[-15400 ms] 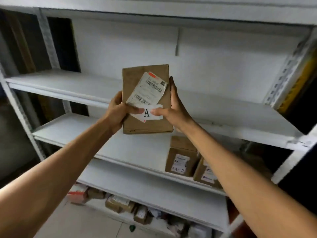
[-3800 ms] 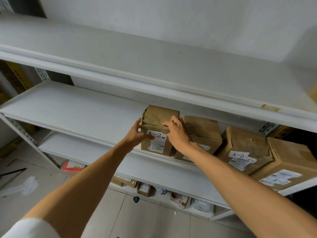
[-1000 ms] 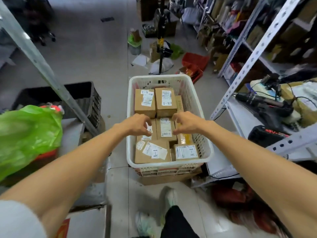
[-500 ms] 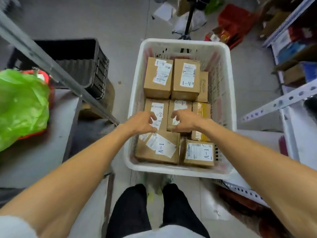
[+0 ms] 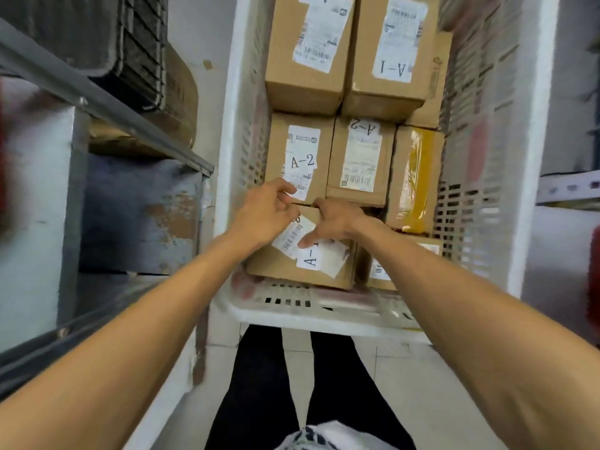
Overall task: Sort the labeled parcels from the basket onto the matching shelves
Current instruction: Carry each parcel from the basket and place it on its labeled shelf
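A white plastic basket in front of me holds several brown cardboard parcels. My left hand pinches the near edge of a parcel labelled A-2, touching its label. My right hand curls its fingers into the gap behind the nearest parcel, labelled A-1, with its thumb lying on that label. Behind the hands lie a second A-2 parcel, a yellow-taped parcel and a far parcel labelled A-1. My right forearm partly hides a parcel at the near right.
A grey metal shelf rail slants across the left, with a black crate behind it. A white perforated shelf bar shows at the right edge. My legs in black trousers stand on the tiled floor just before the basket.
I have turned from the shelf to the basket and leaned in close. Both hands dropped to the seam between the A-2 and nearest A-1 parcels; the right hand shifted left.
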